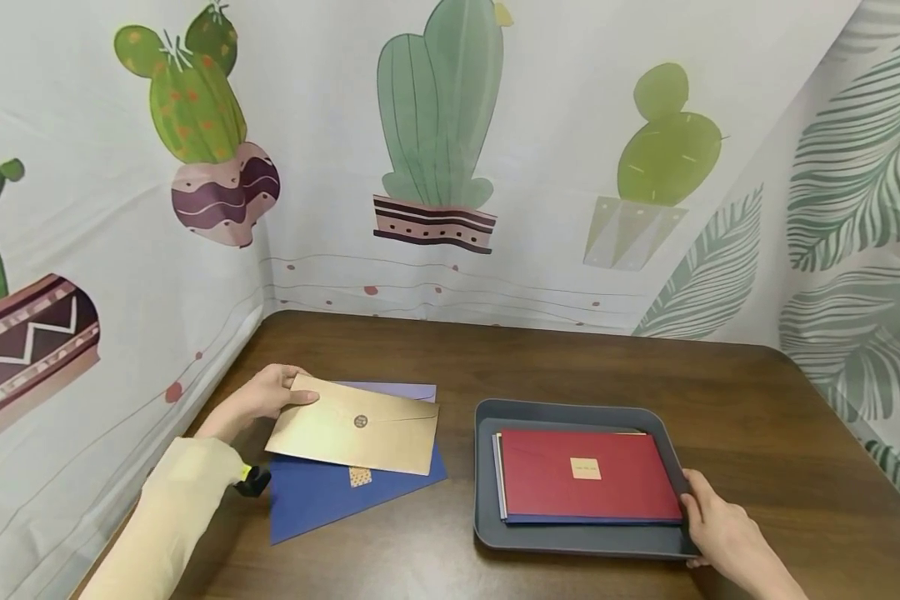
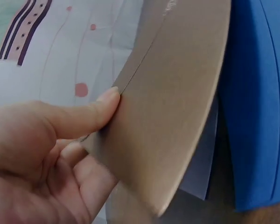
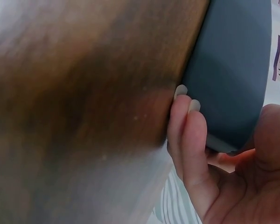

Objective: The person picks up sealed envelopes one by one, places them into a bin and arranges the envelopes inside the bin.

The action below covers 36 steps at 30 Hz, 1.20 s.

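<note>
My left hand [image 1: 273, 393] pinches a gold envelope [image 1: 393, 437] by its upper left corner, thumb on top and fingers behind. A round dark seal sits at the envelope's middle. In the left wrist view the gold envelope [image 2: 163, 112] is lifted and slightly bowed. Beneath it lie a blue envelope [image 1: 307, 500] with a patterned sticker and a lavender envelope [image 1: 412, 390], both partly covered. My right hand [image 1: 727, 525] grips the lower right side of a dark grey tray [image 1: 555, 540]; in the right wrist view fingertips [image 3: 192, 121] press its outer wall.
Inside the tray a red envelope [image 1: 525, 475] with a square gold label tops a stack; edges of other envelopes show below it. The brown wooden table [image 1: 570, 358] meets a cactus-print cloth [image 1: 315, 208] at the back and left.
</note>
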{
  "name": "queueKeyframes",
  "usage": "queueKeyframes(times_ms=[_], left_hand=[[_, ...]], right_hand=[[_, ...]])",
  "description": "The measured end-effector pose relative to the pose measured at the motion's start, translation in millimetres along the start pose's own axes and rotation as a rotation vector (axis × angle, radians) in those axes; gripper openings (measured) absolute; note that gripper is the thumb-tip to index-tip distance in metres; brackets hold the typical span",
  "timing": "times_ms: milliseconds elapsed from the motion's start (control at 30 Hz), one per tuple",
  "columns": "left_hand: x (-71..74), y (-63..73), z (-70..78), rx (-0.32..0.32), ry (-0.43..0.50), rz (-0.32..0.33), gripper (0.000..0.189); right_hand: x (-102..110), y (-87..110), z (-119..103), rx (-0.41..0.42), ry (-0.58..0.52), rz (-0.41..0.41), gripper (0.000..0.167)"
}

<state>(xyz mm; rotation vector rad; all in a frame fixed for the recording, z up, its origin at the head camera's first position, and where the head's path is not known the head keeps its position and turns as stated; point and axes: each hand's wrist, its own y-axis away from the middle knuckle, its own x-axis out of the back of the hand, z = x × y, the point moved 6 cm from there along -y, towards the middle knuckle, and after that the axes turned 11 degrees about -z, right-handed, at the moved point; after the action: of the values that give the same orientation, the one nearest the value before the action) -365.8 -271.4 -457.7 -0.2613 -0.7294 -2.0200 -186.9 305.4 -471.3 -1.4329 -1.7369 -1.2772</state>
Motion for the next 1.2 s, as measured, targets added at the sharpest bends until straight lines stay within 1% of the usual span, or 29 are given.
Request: queueKeyframes(times_ms=[67,133,200,267,367,467,633,800,967,1067,1133,1200], left_hand=[[-1.3,1.3,-3.8,-0.017,0.093,-0.076,0.037],[-2.4,3.4,-6.6,-0.043,0.148,-0.150,0.031],[-3.7,6.1,-7.8,-0.077,0.191,-0.206,0.027],[-5.7,8.4,-8.2,-0.115,0.228,-0.251,0.027],[-8.5,11.3,-8.6,-0.166,0.253,-0.282,0.023],[-9.1,14.0,-9.4,-0.199,0.271,-0.280,0.018],[-7.5,19.4,-6.4,-0.242,0.291,-0.248,0.012],[-8.4,25.7,1.7,-0.293,0.311,-0.240,0.006],[-12.9,31.2,12.5,-0.359,0.327,-0.260,0.004],[-16.4,33.0,18.7,-0.391,0.334,-0.258,0.005],[-18.5,34.0,22.2,-0.405,0.354,-0.246,0.003],[-20.0,35.2,24.2,-0.409,0.381,-0.219,0.003]], right_hand=[[0,0.1,0,0.000,0.002,0.001,0.033],[0,0.0,-1,-0.001,-0.001,-0.004,0.033],[-1,-0.3,-1,-0.003,-0.005,-0.010,0.034],[-1,-0.4,-1,-0.004,-0.003,-0.012,0.034],[-1,-1.0,-1,0.000,0.005,-0.006,0.033],[-1,-1.1,-1,0.007,0.017,0.004,0.033],[-1,-0.4,-2,0.008,0.011,0.003,0.034],[-2,0.9,-2,0.003,-0.004,-0.003,0.034],[-1,0.4,-2,0.008,0.008,0.005,0.033],[-1,0.0,-2,0.009,0.008,0.003,0.033],[-1,0.4,-2,0.011,-0.002,0.003,0.033],[-1,1.1,-2,0.014,-0.004,0.008,0.033]])
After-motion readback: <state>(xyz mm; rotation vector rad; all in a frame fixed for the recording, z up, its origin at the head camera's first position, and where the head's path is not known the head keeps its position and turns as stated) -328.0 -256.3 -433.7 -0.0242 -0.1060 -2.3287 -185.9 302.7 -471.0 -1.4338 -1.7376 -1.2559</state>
